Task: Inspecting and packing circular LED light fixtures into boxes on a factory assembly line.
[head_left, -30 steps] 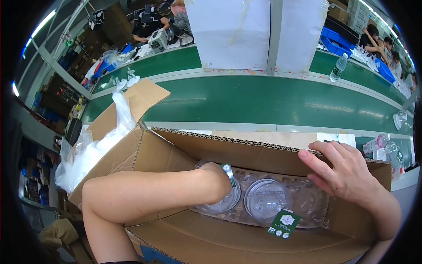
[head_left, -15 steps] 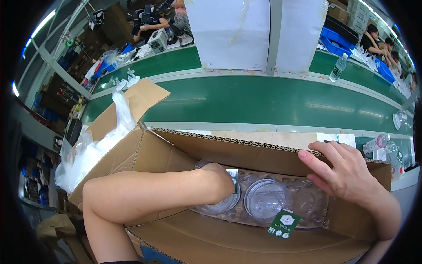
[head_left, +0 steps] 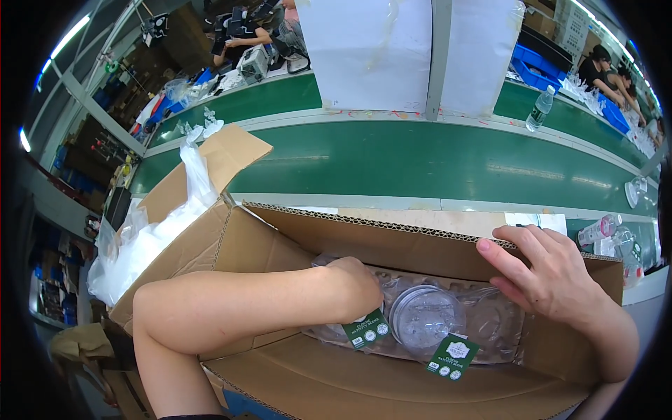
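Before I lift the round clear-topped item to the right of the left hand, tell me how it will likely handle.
The round clear-topped item is probably stiff, since its grey rim holds an even circle. Its glossy, transparent surface suggests it may be slippery and perhaps fragile. The green tag may flop about, as it looks thin and sticks out past the edge.

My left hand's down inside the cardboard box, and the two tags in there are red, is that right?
Not quite: the two tags are green, not red, as the head view shows. Your left hand is down inside the cardboard box.
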A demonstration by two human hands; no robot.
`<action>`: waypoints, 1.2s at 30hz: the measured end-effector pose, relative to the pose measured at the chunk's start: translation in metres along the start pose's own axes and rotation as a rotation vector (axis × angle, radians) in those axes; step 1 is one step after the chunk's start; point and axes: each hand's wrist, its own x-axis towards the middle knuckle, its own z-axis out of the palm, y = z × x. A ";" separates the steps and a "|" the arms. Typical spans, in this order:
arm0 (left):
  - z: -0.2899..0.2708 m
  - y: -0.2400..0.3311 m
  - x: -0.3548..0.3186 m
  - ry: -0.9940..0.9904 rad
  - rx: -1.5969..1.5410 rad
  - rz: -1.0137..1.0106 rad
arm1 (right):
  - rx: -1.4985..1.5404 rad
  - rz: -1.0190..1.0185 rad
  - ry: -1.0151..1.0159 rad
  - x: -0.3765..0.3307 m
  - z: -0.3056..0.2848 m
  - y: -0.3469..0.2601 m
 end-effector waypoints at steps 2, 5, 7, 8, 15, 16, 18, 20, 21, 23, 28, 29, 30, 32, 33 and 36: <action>0.001 -0.001 0.002 -0.018 0.007 0.005 | -0.001 0.003 -0.002 0.000 0.000 0.000; 0.007 -0.003 0.005 0.025 0.015 0.014 | 0.001 0.003 0.011 -0.001 0.000 0.000; 0.006 -0.003 0.007 -0.002 0.006 0.014 | 0.001 0.007 0.003 -0.001 0.000 -0.001; 0.004 -0.002 0.006 -0.002 0.006 0.013 | 0.001 0.007 0.003 -0.001 0.000 -0.001; 0.003 -0.002 0.004 -0.029 0.015 -0.020 | 0.003 0.010 0.003 -0.001 0.000 -0.001; 0.004 -0.003 0.005 -0.033 0.018 -0.023 | 0.004 0.013 0.002 -0.001 0.000 -0.001; 0.001 -0.002 0.004 -0.040 0.019 -0.028 | 0.002 0.012 -0.001 -0.001 0.000 -0.001; 0.000 -0.002 0.003 -0.047 0.020 -0.033 | 0.001 0.013 -0.003 -0.001 0.000 -0.001; 0.001 -0.002 0.003 -0.045 0.025 -0.031 | 0.002 0.012 -0.003 -0.001 0.000 -0.001; 0.001 -0.003 0.003 -0.043 0.030 -0.030 | 0.003 0.012 -0.002 0.000 0.000 -0.001; 0.001 -0.002 0.004 -0.050 0.030 -0.031 | -0.004 0.009 -0.007 -0.001 0.000 -0.001; 0.002 -0.002 0.005 -0.050 0.030 -0.030 | -0.004 0.011 -0.008 -0.001 0.000 -0.001; 0.003 -0.002 0.005 -0.037 0.027 -0.032 | -0.001 0.012 -0.007 -0.001 0.000 -0.001; 0.003 -0.001 0.004 -0.024 0.023 -0.040 | 0.003 0.009 -0.001 -0.001 0.000 -0.001; 0.003 -0.002 0.005 -0.033 0.024 -0.048 | 0.003 0.009 -0.002 -0.001 0.000 -0.001; 0.003 -0.001 0.003 -0.037 0.040 -0.066 | 0.004 0.009 -0.005 -0.001 0.000 -0.001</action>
